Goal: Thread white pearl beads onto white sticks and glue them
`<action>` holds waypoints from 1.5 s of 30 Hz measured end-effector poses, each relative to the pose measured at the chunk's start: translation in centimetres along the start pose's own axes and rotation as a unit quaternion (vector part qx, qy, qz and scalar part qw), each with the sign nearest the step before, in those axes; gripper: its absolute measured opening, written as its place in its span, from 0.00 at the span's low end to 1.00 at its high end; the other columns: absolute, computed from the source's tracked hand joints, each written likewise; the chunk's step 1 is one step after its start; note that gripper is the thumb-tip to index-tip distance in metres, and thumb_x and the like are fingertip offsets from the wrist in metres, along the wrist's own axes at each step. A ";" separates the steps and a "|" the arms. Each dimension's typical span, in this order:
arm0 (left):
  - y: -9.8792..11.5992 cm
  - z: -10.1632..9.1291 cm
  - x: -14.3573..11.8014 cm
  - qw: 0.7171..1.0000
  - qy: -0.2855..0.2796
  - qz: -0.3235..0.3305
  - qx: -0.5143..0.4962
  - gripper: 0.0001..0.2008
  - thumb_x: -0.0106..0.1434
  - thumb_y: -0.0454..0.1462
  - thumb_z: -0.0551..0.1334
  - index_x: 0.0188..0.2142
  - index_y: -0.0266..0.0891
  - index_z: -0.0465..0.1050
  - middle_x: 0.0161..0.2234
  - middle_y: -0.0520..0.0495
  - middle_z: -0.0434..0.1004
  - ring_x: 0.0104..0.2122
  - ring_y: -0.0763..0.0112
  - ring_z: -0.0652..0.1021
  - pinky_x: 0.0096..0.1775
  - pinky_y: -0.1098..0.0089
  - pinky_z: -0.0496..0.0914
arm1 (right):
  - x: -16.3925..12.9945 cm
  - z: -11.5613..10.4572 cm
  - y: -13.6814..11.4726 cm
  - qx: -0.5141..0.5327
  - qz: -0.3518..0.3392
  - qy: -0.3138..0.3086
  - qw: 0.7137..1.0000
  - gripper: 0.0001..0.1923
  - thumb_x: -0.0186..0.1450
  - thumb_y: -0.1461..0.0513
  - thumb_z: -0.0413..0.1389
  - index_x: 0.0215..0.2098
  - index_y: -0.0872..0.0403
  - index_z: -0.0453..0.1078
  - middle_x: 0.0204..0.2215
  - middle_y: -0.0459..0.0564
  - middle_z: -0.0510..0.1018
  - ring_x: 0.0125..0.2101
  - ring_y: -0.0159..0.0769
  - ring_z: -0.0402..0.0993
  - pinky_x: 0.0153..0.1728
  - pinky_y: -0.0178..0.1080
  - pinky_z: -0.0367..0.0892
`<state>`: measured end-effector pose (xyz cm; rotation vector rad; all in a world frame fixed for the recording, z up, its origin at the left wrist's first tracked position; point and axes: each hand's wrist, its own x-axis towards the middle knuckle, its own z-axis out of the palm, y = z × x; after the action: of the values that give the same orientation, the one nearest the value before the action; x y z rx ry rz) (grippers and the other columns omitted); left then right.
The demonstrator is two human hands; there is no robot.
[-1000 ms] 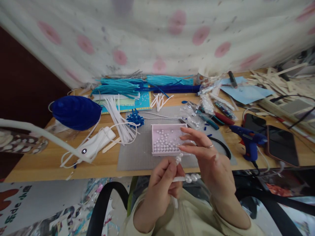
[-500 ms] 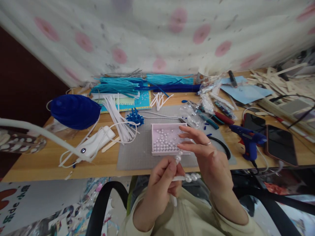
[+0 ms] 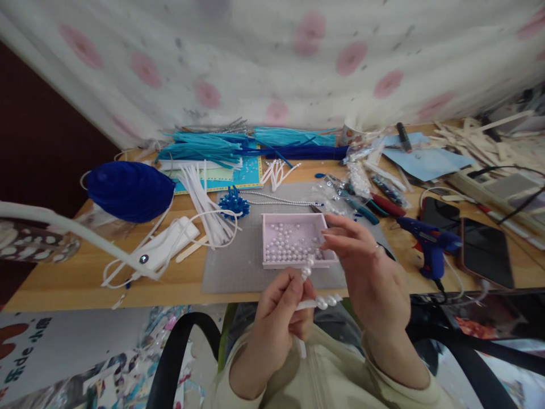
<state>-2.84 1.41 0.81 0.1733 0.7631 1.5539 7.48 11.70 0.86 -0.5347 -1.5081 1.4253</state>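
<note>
Pearls (image 3: 327, 300) on stem pinched by left hand (image 3: 279, 318); right hand (image 3: 366, 267) open above.

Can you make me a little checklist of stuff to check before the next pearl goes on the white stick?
1. Left hand pinches the white stick firmly: ok.
2. Pearls already on the stick sit together and none is slipping off: ok, as far as the view shows.
3. Right hand has a new pearl between its fingertips: cannot tell, the tips are too small and blurred.
4. Pink tray holds plenty of loose pearls and lies flat on the grey mat: ok.
5. Blue glue gun lies apart from both hands: ok.
6. The stick's free end is clear for threading: cannot tell.
</note>
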 end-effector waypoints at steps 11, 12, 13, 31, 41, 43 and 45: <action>-0.4 0.3 -0.1 1.000 -0.013 -0.003 -0.003 0.21 0.56 0.51 0.72 0.27 0.38 0.70 0.15 0.65 0.48 0.13 0.87 0.45 0.15 0.82 0.45 | -0.4 0.7 -0.2 0.192 0.201 -0.099 0.955 0.07 0.64 0.56 0.64 0.40 0.45 0.83 0.54 0.47 0.78 0.56 0.37 0.70 0.50 0.31 0.68; -0.4 0.4 -0.1 1.000 -0.015 -0.006 -0.002 0.21 0.55 0.51 0.72 0.27 0.38 0.70 0.14 0.66 0.48 0.13 0.87 0.45 0.15 0.82 0.45 | -0.3 0.8 -0.2 0.194 0.201 -0.097 0.955 0.07 0.64 0.56 0.64 0.39 0.45 0.83 0.54 0.47 0.78 0.55 0.36 0.71 0.50 0.31 0.68; -0.3 0.5 -0.1 1.000 -0.019 -0.009 -0.001 0.21 0.55 0.52 0.72 0.26 0.38 0.69 0.14 0.66 0.47 0.13 0.86 0.45 0.15 0.82 0.45 | -0.3 0.8 -0.2 0.194 0.199 -0.095 0.956 0.06 0.64 0.57 0.65 0.39 0.44 0.83 0.54 0.47 0.78 0.53 0.36 0.72 0.50 0.31 0.68; -0.3 0.7 -0.2 1.000 -0.008 -0.020 -0.006 0.22 0.53 0.51 0.74 0.26 0.38 0.70 0.14 0.66 0.46 0.12 0.87 0.44 0.14 0.82 0.45 | -0.2 0.4 0.0 0.202 0.205 -0.114 0.951 0.06 0.61 0.56 0.67 0.38 0.44 0.83 0.52 0.47 0.78 0.52 0.39 0.74 0.48 0.35 0.70; -0.1 0.6 0.0 0.998 -0.054 -0.041 -0.008 0.22 0.56 0.52 0.72 0.26 0.39 0.67 0.13 0.67 0.44 0.12 0.86 0.44 0.14 0.81 0.44 | 0.1 0.4 0.1 0.211 0.220 -0.120 0.945 0.07 0.57 0.55 0.70 0.33 0.45 0.82 0.50 0.48 0.80 0.46 0.38 0.76 0.46 0.38 0.72; 0.0 0.7 -0.1 0.998 -0.051 -0.046 -0.004 0.22 0.55 0.52 0.72 0.26 0.39 0.67 0.13 0.67 0.45 0.12 0.86 0.44 0.14 0.81 0.44 | 0.2 0.4 0.1 0.209 0.217 -0.126 0.945 0.07 0.57 0.54 0.70 0.33 0.45 0.82 0.51 0.48 0.79 0.46 0.38 0.76 0.48 0.38 0.71; 0.0 0.7 -0.2 0.998 -0.043 -0.048 -0.003 0.23 0.54 0.53 0.72 0.26 0.39 0.66 0.14 0.67 0.45 0.12 0.86 0.44 0.14 0.81 0.43 | 0.4 0.3 0.1 0.204 0.214 -0.133 0.946 0.08 0.56 0.53 0.70 0.33 0.45 0.82 0.52 0.49 0.79 0.46 0.39 0.76 0.50 0.41 0.70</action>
<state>-2.42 1.50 1.39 0.1956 0.6891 1.4473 7.02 11.86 0.89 -0.4366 -1.2866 2.1600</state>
